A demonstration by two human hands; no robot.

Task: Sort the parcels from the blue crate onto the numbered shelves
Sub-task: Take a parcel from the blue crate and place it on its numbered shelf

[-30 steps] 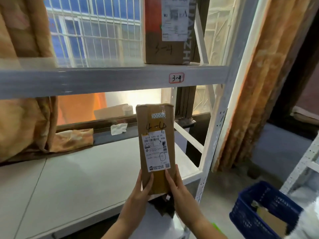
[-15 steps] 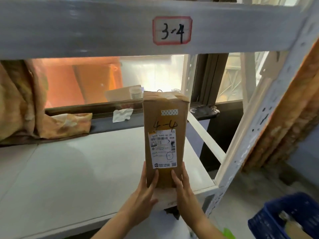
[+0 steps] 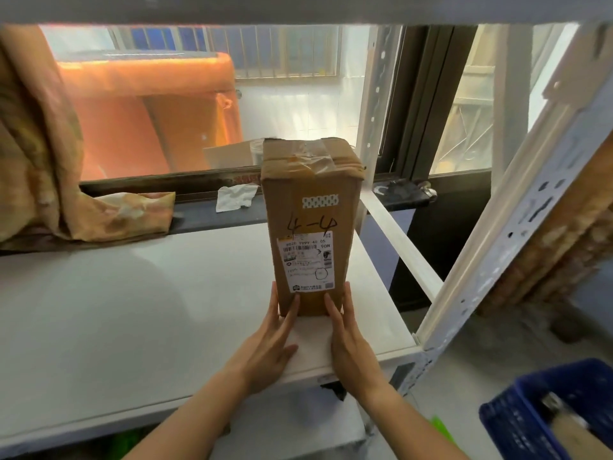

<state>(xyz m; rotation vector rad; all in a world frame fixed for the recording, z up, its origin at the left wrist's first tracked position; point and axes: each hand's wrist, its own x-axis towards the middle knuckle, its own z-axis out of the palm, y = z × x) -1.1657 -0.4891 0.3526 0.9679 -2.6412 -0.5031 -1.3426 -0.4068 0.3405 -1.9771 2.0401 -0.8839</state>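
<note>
A tall brown cardboard parcel (image 3: 310, 207) marked "4-4", with a white label on its front, stands upright on the white shelf (image 3: 132, 310) near its right front corner. My left hand (image 3: 270, 340) presses its lower left side with the thumb on the front face. My right hand (image 3: 348, 340) holds the lower right side the same way. The blue crate (image 3: 517, 423) sits on the floor at the bottom right, with another parcel partly showing inside.
A white upright post (image 3: 504, 247) frames the shelf on the right. The shelf above (image 3: 298, 8) crosses the top. An orange curtain (image 3: 36, 144) bunches at the back left, and crumpled white paper (image 3: 235, 197) lies on the window ledge behind.
The parcel has moved forward and down onto the shelf, further in from the edge. Both hands stayed on its base. The view has come closer and lower, under the 3-4 shelf.
</note>
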